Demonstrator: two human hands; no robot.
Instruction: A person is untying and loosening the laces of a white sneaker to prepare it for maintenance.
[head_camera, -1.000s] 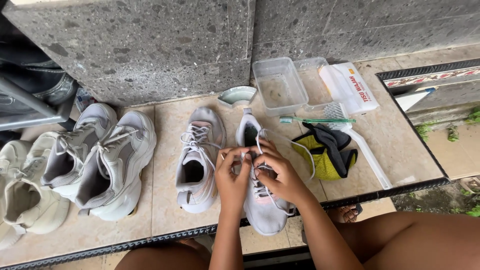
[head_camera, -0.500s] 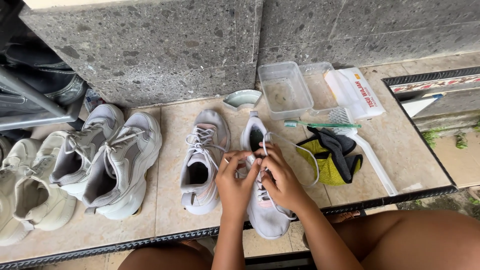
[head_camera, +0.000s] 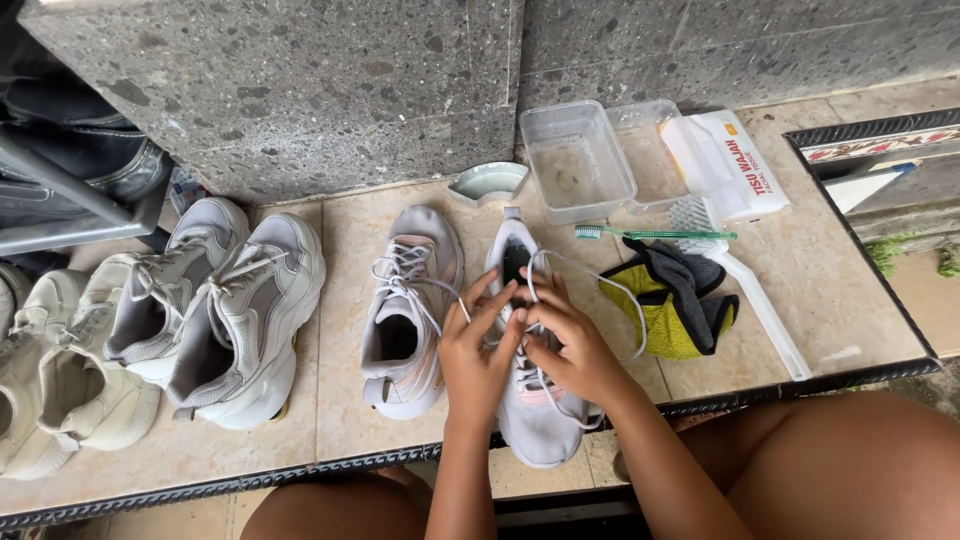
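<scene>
Both hands (head_camera: 525, 345) pinch laces (head_camera: 590, 275) (grey sneaker (head_camera: 535, 420))

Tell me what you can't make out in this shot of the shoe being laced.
Head view only:
- Laced shoe: its eyelets are hidden by left hand and right hand.
- Cream shoes: cut off by left edge.
- Clear tub: contents too faint.

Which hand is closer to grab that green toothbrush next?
Probably the right hand. It sits on the toothbrush's side of the shoe, and the green toothbrush lies up and to the right of it. The left hand would have to cross over the shoe.
</scene>
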